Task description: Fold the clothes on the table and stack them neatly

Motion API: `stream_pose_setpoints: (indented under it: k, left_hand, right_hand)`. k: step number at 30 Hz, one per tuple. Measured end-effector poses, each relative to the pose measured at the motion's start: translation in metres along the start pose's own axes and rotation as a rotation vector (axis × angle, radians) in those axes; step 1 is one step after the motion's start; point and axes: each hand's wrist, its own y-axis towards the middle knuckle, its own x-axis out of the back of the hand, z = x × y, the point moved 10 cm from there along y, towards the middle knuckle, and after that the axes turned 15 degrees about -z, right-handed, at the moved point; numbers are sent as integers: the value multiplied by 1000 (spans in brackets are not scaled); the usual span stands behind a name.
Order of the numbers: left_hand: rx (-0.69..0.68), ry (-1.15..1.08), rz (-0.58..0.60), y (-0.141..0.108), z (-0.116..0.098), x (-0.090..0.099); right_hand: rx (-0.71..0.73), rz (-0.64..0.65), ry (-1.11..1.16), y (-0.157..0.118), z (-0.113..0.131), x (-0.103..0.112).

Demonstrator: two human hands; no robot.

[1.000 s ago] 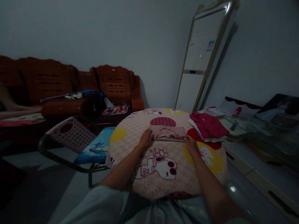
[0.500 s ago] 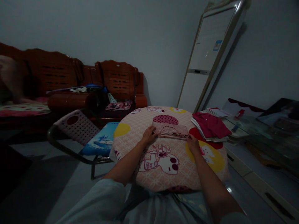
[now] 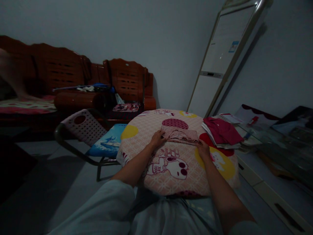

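Note:
A folded pinkish cloth point(image 3: 182, 134) lies as a flat strip on the round table, which has a patterned tablecloth point(image 3: 168, 186). My left hand point(image 3: 157, 139) is at its left end, fingers closed on the edge. At the right end my right hand point(image 3: 203, 149) pinches the near corner. Ruffled fabric shows along the middle of the strip. To the right of my right hand sits a stack of folded clothes with a dark pink garment point(image 3: 222, 130) on top.
A chair with a blue cushion point(image 3: 107, 142) stands left of the table. Behind it are a wooden sofa point(image 3: 61, 70) and a wooden armchair point(image 3: 127, 78); a person's bare leg point(image 3: 14, 76) is at far left. A glass-topped cabinet point(image 3: 276, 143) stands at the right.
The view has shifted slightly. Both hands remain at the ends of the folded cloth, which looks much the same. The person's leg at far left has moved a little.

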Motion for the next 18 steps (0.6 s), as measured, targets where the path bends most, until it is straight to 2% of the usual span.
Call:
stream_pose_setpoints:
  k: [8, 18]
  left_hand:
    - [-1, 3, -37, 1, 3, -1]
    - [-8, 29, -5, 0, 2, -2]
  right_hand:
    - [-14, -5, 44, -2, 3, 2]
    - [-15, -4, 42, -4, 5, 4]
